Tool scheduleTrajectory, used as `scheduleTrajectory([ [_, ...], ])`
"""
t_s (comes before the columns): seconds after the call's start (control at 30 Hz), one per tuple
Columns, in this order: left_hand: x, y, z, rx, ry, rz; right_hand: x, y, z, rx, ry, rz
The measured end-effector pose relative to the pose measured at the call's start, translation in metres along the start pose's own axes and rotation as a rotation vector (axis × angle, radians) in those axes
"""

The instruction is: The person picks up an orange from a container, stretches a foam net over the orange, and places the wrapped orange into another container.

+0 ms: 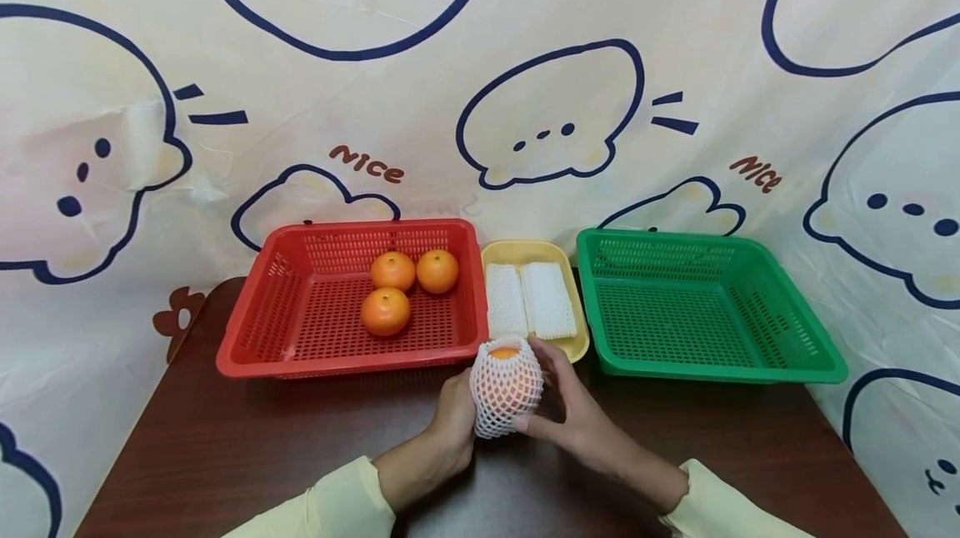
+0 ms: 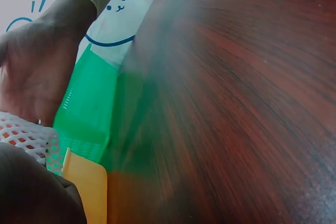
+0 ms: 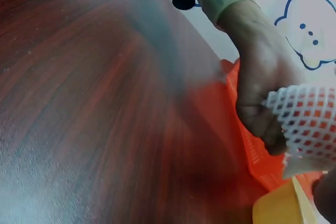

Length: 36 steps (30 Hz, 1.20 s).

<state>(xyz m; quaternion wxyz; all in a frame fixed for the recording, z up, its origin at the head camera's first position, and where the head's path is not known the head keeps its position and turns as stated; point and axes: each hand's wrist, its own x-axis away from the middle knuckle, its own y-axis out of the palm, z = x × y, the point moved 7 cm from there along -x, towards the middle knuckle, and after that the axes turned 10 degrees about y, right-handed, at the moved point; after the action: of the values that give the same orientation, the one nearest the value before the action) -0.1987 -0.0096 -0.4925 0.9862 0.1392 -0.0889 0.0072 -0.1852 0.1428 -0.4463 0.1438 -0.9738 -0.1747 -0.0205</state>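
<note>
Low centre in the frame, an orange fruit [image 1: 504, 352] sits inside a stretched white foam net [image 1: 506, 400], its top showing at the upper opening. The left hand [image 1: 452, 417] grips one side; the right hand [image 1: 573, 413] curves round the other. Behind are a red basket [image 1: 326, 317] holding three bare fruits [image 1: 386, 311], a partly covered yellow tray [image 1: 576, 346] with flat nets [image 1: 549, 300], and, right, a green basket [image 1: 671, 321].

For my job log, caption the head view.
The left grip holds an orange fruit in a white net, the right grip touching the net; behind: red basket, yellow tray, green basket.
</note>
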Motion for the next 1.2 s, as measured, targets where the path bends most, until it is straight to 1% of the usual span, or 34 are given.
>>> scheduleTrajectory([
  [0.07, 0.000, 0.001, 0.000, -0.013, 0.000, -0.002, -0.002, 0.003, 0.002, 0.020, 0.052, 0.015],
  [0.17, 0.001, 0.003, 0.000, -0.043, 0.000, -0.016, -0.006, 0.004, 0.004, -0.008, 0.094, 0.084],
  [0.23, 0.003, 0.005, 0.002, -0.087, 0.008, -0.030, -0.008, 0.002, 0.002, -0.047, 0.100, 0.129],
  [0.3, 0.007, 0.006, 0.004, -0.146, 0.015, -0.036, -0.010, -0.002, 0.002, -0.076, 0.116, 0.157],
  [0.33, 0.010, 0.006, 0.007, -0.189, 0.026, -0.034, -0.011, -0.003, 0.001, -0.083, 0.129, 0.166],
  [0.43, 0.019, 0.006, 0.018, -0.294, 0.088, -0.031, -0.012, -0.010, -0.002, -0.099, 0.153, 0.172],
  [0.53, 0.025, 0.005, 0.034, -0.354, 0.184, -0.009, -0.013, -0.017, -0.007, -0.099, 0.171, 0.181],
  [0.57, 0.025, 0.004, 0.040, -0.352, 0.216, -0.008, -0.014, -0.019, -0.008, -0.096, 0.171, 0.180],
  [0.63, 0.024, 0.004, 0.052, -0.340, 0.282, -0.025, -0.014, -0.022, -0.011, -0.086, 0.170, 0.174],
  [0.67, 0.022, 0.004, 0.058, -0.320, 0.306, -0.045, -0.015, -0.023, -0.012, -0.080, 0.167, 0.171],
  [0.77, 0.016, 0.005, 0.071, -0.241, 0.354, -0.144, -0.016, -0.025, -0.016, -0.075, 0.152, 0.155],
  [0.8, 0.014, 0.006, 0.073, -0.219, 0.358, -0.181, -0.016, -0.025, -0.018, -0.077, 0.142, 0.147],
  [0.9, 0.011, 0.009, 0.078, -0.156, 0.337, -0.288, -0.017, -0.025, -0.022, -0.092, 0.112, 0.131],
  [0.97, 0.010, 0.011, 0.078, -0.141, 0.314, -0.342, -0.017, -0.024, -0.025, -0.098, 0.100, 0.123],
  [1.07, 0.009, 0.013, 0.079, -0.129, 0.290, -0.381, -0.018, -0.024, -0.027, -0.099, 0.100, 0.121],
  [1.2, 0.008, 0.013, 0.081, -0.120, 0.305, -0.379, -0.018, -0.024, -0.026, -0.067, 0.132, 0.127],
])
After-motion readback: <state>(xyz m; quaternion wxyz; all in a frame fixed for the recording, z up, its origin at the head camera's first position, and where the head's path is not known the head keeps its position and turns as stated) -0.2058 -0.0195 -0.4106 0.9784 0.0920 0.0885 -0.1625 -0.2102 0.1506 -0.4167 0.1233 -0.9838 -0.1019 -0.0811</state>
